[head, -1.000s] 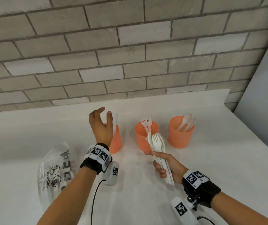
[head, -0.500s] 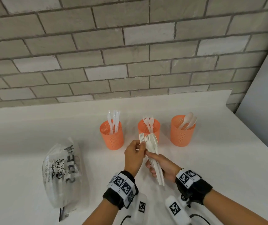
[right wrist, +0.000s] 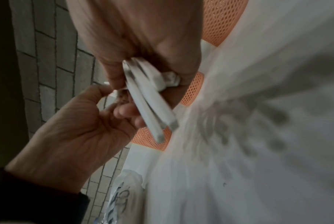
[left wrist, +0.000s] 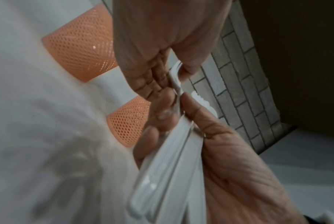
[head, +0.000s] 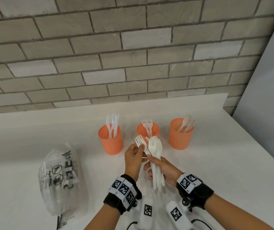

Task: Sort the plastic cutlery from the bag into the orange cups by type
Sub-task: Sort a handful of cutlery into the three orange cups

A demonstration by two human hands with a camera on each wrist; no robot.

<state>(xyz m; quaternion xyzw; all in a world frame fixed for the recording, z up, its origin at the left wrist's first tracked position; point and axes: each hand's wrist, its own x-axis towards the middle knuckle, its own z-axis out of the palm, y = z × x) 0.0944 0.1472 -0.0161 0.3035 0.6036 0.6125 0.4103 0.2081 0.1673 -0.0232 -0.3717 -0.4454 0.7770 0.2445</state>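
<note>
While the right hand clasps the bundle of cutlery above the tabletop, the left hand pinches one fork by its neck; light, stiff, slippery, I'd guess.

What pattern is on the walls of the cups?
A fine perforated mesh, orange all over; the left wrist view shows the holes on the cups best.

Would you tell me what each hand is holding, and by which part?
Left hand pinches a fork at its neck; right hand grips the cutlery bundle by its handles.
</note>
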